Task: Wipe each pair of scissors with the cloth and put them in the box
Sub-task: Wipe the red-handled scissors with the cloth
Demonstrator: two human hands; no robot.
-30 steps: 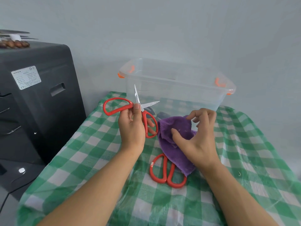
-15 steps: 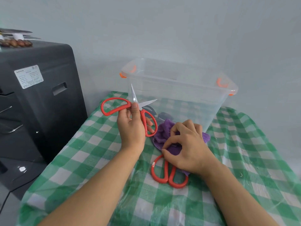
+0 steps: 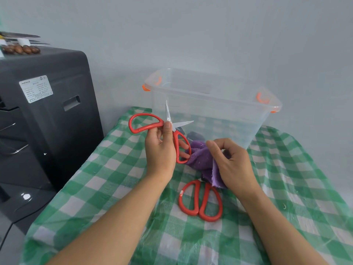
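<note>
Plain pale grey wall (image 3: pixel 210 31) far behind. Green-and-white checked tablecloth (image 3: pixel 99 188) over the table, near. Black cabinet (image 3: pixel 47 121) at left, white label (image 3: pixel 36 88) on its side.

Left hand (image 3: pixel 160 150) is up off the table, fingers curled through one loop of the open scissors (image 3: pixel 168 131), thumb pressed at the pivot. Right hand (image 3: pixel 231 161) sits just beside it, thumb and fingers pinching the cloth (image 3: pixel 202 159). Both bare forearms reach in from the bottom edge, angling toward each other.
</note>
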